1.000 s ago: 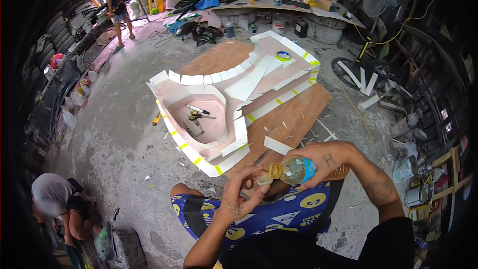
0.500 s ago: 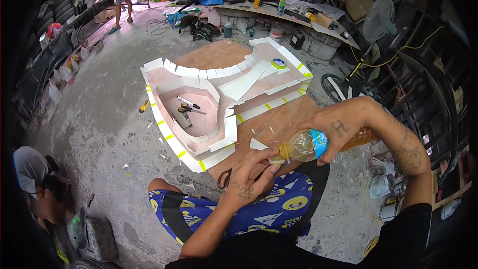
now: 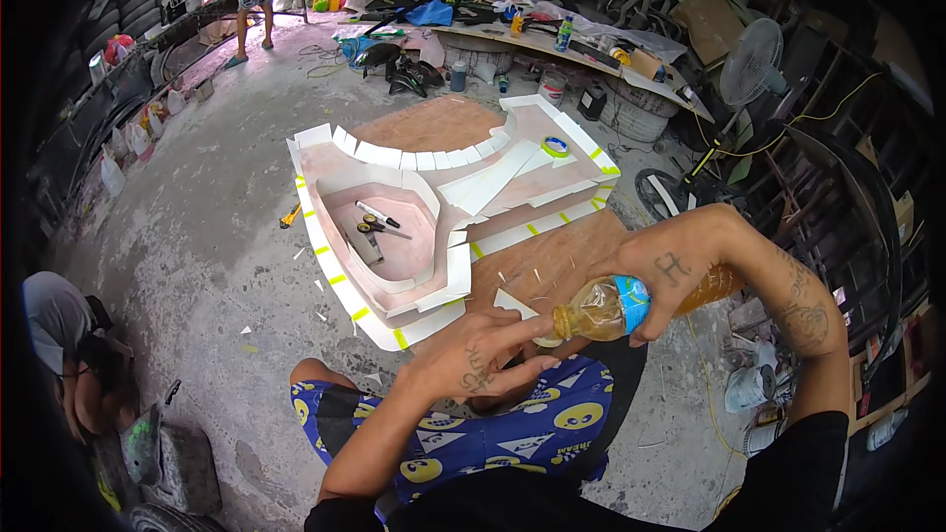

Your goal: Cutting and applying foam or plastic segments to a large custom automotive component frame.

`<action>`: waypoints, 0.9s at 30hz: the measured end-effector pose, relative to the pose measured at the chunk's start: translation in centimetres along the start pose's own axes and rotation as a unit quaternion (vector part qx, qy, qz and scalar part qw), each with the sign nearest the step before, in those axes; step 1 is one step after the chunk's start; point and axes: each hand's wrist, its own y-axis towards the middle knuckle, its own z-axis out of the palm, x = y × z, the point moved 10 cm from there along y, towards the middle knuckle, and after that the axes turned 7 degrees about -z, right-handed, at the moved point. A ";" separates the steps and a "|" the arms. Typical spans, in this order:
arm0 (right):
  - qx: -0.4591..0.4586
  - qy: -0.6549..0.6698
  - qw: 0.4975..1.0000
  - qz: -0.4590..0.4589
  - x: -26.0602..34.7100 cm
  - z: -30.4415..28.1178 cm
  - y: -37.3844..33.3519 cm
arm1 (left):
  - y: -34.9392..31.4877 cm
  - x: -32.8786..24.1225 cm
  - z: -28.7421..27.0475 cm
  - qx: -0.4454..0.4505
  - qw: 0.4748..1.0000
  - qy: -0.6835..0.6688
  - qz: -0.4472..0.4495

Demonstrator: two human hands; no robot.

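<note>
My right hand is wrapped round a clear plastic bottle with a blue label and amber liquid inside. The bottle lies tilted nearly sideways, its neck pointing left. At its mouth is my left hand, index finger and thumb curved about a small pale thing, which is mostly hidden. Beyond my hands a large pinkish moulded panel edged with white strips and yellow-green tape rests on a brown board. Scissors and a marker lie in its recess.
A tape roll sits on the panel. An orange cutter and pale scraps lie on the floor. At lower left a person crouches; another person stands far back. A fan and a cluttered bench are behind.
My left hand has shifted left and its fingers have spread somewhat. My right hand keeps the bottle tilted at much the same angle. The whole view has moved slightly.
</note>
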 end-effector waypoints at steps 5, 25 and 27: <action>0.014 -0.010 1.000 0.004 -0.4 0.5 0.2 | 1.1 -0.6 0.8 0.121 0.990 0.070 -0.031; -0.125 0.328 0.908 -0.228 -1.0 8.0 14.2 | -11.4 2.2 -5.5 -0.004 0.866 -0.425 -0.263; -0.137 0.337 0.909 -0.204 -0.6 8.1 15.3 | -12.3 2.1 -6.0 -0.010 0.881 -0.376 -0.287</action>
